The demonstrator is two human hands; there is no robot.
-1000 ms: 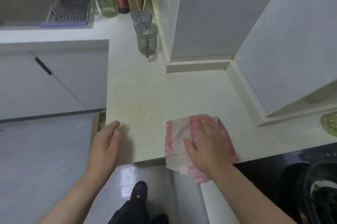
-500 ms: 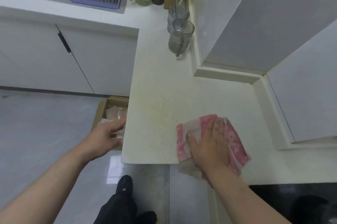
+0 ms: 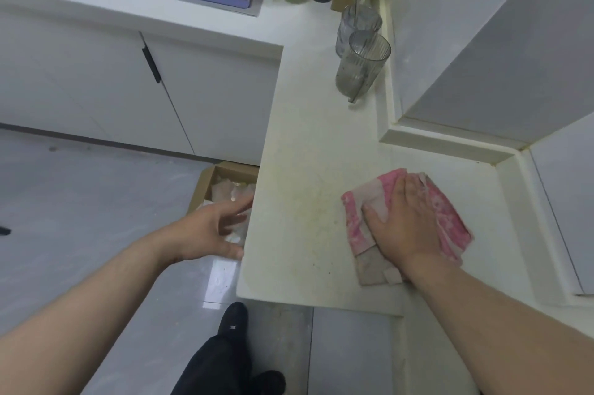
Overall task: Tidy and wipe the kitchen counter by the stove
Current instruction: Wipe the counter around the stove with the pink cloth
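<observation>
My right hand (image 3: 405, 227) flat, pressing pink cloth (image 3: 450, 221) on counter (image 3: 305, 144); left hand (image 3: 212, 232) open, empty, at edge. Crumbs, yellowish stains remain; wiping unfinished, I judge.

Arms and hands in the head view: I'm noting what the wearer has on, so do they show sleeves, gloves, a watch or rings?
The left hand and the right hand are bare: no gloves, and no rings that I can see. The left forearm and the right forearm are uncovered to the picture's edge, with no sleeve, watch or band.
</observation>
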